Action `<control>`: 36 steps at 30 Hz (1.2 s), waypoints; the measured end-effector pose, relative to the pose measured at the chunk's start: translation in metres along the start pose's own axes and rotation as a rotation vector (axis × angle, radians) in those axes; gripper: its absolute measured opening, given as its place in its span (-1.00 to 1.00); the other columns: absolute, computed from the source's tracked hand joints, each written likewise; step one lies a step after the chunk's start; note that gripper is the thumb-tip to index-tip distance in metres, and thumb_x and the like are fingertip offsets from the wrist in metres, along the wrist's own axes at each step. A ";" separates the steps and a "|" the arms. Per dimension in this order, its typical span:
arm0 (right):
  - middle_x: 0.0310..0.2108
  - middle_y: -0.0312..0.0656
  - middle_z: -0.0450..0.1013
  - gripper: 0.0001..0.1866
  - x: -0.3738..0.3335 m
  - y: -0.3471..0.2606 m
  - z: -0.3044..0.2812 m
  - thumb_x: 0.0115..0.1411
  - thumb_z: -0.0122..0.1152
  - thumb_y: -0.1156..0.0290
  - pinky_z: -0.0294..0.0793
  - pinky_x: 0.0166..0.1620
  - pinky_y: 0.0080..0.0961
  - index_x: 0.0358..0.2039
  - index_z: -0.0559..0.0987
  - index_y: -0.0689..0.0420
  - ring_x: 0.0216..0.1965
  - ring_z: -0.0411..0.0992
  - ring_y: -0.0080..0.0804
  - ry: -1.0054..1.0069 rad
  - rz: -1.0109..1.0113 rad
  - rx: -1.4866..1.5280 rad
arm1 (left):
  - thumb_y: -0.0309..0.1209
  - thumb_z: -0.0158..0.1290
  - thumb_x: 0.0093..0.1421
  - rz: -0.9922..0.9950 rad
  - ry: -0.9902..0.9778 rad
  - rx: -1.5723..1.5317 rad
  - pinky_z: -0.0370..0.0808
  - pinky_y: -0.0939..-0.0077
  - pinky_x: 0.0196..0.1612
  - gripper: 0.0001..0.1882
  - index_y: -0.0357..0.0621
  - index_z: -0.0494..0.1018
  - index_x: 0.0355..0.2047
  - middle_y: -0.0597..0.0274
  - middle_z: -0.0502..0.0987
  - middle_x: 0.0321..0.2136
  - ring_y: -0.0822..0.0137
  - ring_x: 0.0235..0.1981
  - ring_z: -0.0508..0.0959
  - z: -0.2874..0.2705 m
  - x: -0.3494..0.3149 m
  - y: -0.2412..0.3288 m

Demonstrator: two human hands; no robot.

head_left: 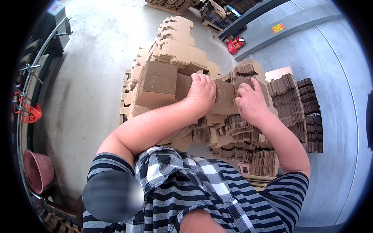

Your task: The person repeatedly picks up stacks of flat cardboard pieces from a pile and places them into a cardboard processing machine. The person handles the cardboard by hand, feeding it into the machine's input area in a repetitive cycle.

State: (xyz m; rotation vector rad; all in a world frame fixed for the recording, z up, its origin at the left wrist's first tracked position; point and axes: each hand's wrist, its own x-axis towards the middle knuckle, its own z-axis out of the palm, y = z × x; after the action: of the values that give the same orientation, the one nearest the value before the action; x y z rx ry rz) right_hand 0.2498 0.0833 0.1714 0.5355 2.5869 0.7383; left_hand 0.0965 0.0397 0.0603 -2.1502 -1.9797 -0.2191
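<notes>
Tan cardboard box blanks are stacked in front of me. My left hand (202,92) bends over the middle of a bundle of folded cardboard (225,95), its fingers curled on the far side and partly hidden. At the bundle's right end lies my right hand (251,101), with the index finger raised and the other fingers curled against the cardboard. Left of my left hand sits a block of tightly packed cardboard (157,79), its ribbed edges facing up. Beyond my right hand rises a stack of brown cardboard pieces (246,69).
Taller blanks (175,42) stand behind the bundle. Several brown cardboard stacks (287,95) line the right side by the grey wall (334,116). A pink tub (39,171) and a coiled red hose (31,112) are at the left. Red equipment (235,45) stands near the far wall.
</notes>
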 end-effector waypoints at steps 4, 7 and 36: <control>-0.33 -0.23 0.39 -0.91 -0.007 -0.001 -0.008 -0.11 0.19 0.41 -0.09 0.26 0.09 -0.54 0.60 0.08 0.01 0.28 -0.28 0.011 0.033 0.196 | 0.23 0.14 -0.15 0.003 0.018 -0.001 0.23 0.19 -0.08 -0.13 -0.35 0.36 -0.09 0.11 0.42 -0.27 0.16 -0.18 0.37 0.001 -0.001 -0.002; -0.32 -0.23 0.39 -0.91 -0.009 -0.001 0.000 -0.13 0.21 0.40 -0.13 0.27 0.13 -0.55 0.59 0.10 0.03 0.28 -0.27 0.204 0.099 0.093 | 0.23 0.14 -0.15 0.007 0.021 -0.002 0.23 0.20 -0.09 -0.14 -0.34 0.37 -0.10 0.11 0.42 -0.28 0.17 -0.18 0.37 0.000 -0.001 -0.003; -0.36 -0.22 0.45 -0.88 0.028 -0.007 0.006 -0.07 0.15 0.42 -0.03 0.22 -0.05 -0.50 0.64 0.05 -0.11 0.35 -0.30 -0.100 0.132 -0.104 | 0.23 0.14 -0.15 0.008 0.003 -0.005 0.23 0.16 -0.06 -0.10 -0.36 0.34 -0.06 0.08 0.42 -0.24 0.14 -0.17 0.37 0.003 0.002 0.002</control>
State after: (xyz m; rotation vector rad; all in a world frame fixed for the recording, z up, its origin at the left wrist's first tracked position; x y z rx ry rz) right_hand 0.2266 0.0927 0.1554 0.6975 2.4243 0.8611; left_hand 0.0982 0.0420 0.0580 -2.1594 -1.9702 -0.2254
